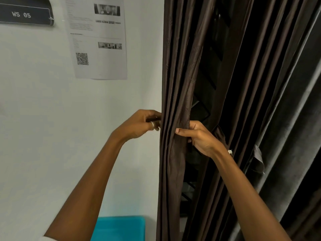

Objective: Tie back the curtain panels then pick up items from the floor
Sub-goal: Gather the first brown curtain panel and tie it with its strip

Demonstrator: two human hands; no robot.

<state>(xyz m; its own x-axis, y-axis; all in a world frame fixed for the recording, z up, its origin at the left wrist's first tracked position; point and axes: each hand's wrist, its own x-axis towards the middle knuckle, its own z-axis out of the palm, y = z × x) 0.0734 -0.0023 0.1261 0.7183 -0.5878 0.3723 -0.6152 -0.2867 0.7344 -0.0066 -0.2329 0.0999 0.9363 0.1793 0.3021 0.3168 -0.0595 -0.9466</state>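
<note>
White wall (pixel 43 101) beside your curtain (pixel 177 66), probably soft and light.
Right hand (pixel 199 138) grips gathered folds, a good hold; left hand (pixel 140 124) pinches its edge.

Looks like a numbered workstation in a lab or office: "WS 05" sign (pixel 26 13) and printed sheet (pixel 99 37) with QR code (pixel 82 58) on white wall (pixel 43 101).

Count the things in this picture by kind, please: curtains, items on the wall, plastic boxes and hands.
Curtains: 2 (brown curtain, grey curtain)
Items on the wall: 2 (printed sheet, WS 05 sign)
Plastic boxes: 1 (turquoise box)
Hands: 2 (left hand, right hand, both at the brown curtain)
Total: 7
</note>
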